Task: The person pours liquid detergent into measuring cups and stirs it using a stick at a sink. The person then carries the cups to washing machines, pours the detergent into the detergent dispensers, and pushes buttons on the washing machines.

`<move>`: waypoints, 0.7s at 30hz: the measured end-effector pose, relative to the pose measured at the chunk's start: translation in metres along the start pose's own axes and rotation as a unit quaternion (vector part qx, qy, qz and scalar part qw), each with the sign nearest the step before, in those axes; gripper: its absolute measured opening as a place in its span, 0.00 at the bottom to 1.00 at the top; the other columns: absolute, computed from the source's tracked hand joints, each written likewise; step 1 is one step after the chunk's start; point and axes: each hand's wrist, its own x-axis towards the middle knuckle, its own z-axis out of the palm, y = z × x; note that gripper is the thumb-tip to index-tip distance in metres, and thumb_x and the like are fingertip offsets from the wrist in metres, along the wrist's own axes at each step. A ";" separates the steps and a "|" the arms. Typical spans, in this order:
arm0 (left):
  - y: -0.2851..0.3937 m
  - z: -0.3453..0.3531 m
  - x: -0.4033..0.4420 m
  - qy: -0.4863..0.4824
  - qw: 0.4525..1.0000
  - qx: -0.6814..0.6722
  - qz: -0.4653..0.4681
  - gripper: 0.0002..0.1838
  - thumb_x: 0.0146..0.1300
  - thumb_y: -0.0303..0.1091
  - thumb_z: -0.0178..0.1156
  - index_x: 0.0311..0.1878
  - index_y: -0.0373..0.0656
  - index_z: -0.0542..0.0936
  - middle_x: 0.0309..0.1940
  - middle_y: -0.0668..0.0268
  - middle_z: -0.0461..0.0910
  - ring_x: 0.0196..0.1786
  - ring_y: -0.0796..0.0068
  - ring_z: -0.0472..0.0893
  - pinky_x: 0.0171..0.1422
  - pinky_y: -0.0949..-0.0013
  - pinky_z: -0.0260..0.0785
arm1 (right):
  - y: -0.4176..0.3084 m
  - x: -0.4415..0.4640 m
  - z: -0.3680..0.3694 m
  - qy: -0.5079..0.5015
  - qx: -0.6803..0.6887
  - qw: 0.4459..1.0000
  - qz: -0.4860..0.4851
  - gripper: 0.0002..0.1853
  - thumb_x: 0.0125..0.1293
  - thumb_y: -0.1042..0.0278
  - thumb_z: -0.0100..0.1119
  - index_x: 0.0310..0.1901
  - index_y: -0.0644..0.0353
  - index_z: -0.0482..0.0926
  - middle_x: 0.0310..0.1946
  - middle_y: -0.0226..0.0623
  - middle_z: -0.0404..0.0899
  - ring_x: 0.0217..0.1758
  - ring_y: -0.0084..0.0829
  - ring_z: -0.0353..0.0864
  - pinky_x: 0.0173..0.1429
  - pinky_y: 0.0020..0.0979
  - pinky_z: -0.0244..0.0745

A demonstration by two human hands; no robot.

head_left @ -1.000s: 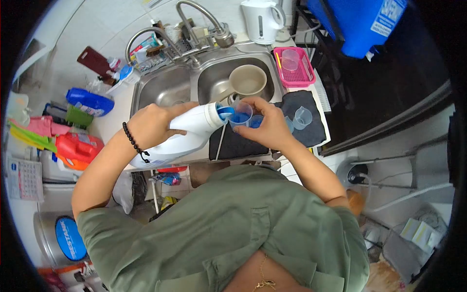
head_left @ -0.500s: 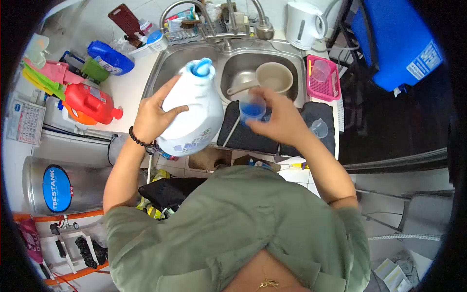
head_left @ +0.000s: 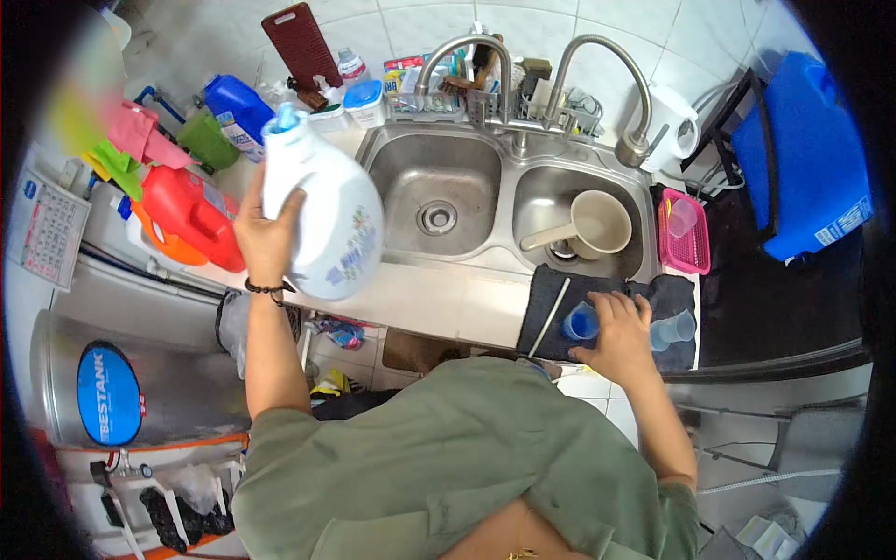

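Note:
My left hand (head_left: 266,229) is wrapped round a large white plastic jug (head_left: 331,219) with a blue spout, held up left of the sink and tilted to the left. Low over the dark cloth (head_left: 551,280), my right hand (head_left: 619,331) has its thumb and fingers around a clear plastic cup (head_left: 580,323) with blue liquid in it. The cup is at the cloth, though its base is partly hidden. Right of that hand sits another clear cup (head_left: 674,329). A thin white stick (head_left: 551,317) lies on the cloth to the left.
Behind is a double steel sink (head_left: 439,173); a beige dipper (head_left: 600,224) sits in its right basin. A pink basket (head_left: 684,245) stands at the right. Red jug (head_left: 187,210) and blue bottle (head_left: 233,112) are at left. Two faucets (head_left: 509,84) rise behind the sink.
My right hand has lowered the cup of blue liquid from mid-air to the dark cloth. My left hand has moved the white jug leftward, away from the cup. The head view has shifted.

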 end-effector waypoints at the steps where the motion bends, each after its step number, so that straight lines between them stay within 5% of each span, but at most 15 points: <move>1: -0.013 -0.007 0.014 0.020 0.999 0.021 0.023 0.32 0.58 0.23 0.71 0.67 0.33 0.74 0.60 0.55 0.81 0.60 0.70 0.80 0.66 0.67 0.70 | -0.008 0.004 -0.008 0.016 -0.007 1.000 0.006 0.51 0.40 0.49 0.81 0.68 0.56 0.68 0.61 0.43 0.76 0.69 0.47 0.70 0.74 0.56 0.52; 6: -0.071 -0.017 0.078 0.115 0.992 0.044 0.015 0.33 0.58 0.29 0.73 0.67 0.38 0.75 0.59 0.55 0.82 0.59 0.68 0.81 0.65 0.66 0.70 | -0.052 0.073 -0.043 0.072 0.026 0.996 -0.039 0.38 0.53 0.51 0.74 0.64 0.59 0.73 0.58 0.45 0.78 0.64 0.46 0.74 0.72 0.52 0.57; 10: -0.121 -0.006 0.111 0.160 0.984 0.084 -0.003 0.34 0.57 0.34 0.74 0.67 0.39 0.75 0.60 0.54 0.81 0.59 0.62 0.82 0.64 0.65 0.71 | -0.063 0.179 0.000 0.104 0.078 0.989 -0.068 0.28 0.62 0.57 0.68 0.62 0.60 0.76 0.58 0.45 0.79 0.60 0.47 0.78 0.64 0.48 0.68; 14: -0.185 0.015 0.127 0.212 0.970 0.110 0.043 0.35 0.56 0.35 0.75 0.67 0.40 0.76 0.61 0.53 0.80 0.61 0.58 0.81 0.66 0.63 0.70 | -0.058 0.303 0.058 0.107 0.188 0.976 -0.002 0.27 0.65 0.60 0.63 0.63 0.62 0.74 0.59 0.51 0.78 0.64 0.51 0.75 0.67 0.45 0.70; 19: -0.211 0.019 0.124 0.243 0.966 0.083 0.018 0.36 0.56 0.35 0.75 0.67 0.37 0.74 0.63 0.52 0.79 0.64 0.56 0.78 0.69 0.62 0.67 | -0.054 0.409 0.099 0.178 0.276 0.923 0.201 0.30 0.61 0.60 0.65 0.63 0.64 0.73 0.56 0.57 0.80 0.61 0.55 0.78 0.68 0.43 0.71; 21: -0.201 0.018 0.121 0.249 0.963 0.106 -0.016 0.38 0.56 0.36 0.75 0.69 0.35 0.71 0.60 0.51 0.78 0.63 0.53 0.76 0.69 0.61 0.65 | -0.027 0.446 0.138 0.182 0.347 0.904 0.170 0.31 0.60 0.61 0.66 0.63 0.63 0.73 0.56 0.57 0.80 0.60 0.55 0.79 0.67 0.44 0.72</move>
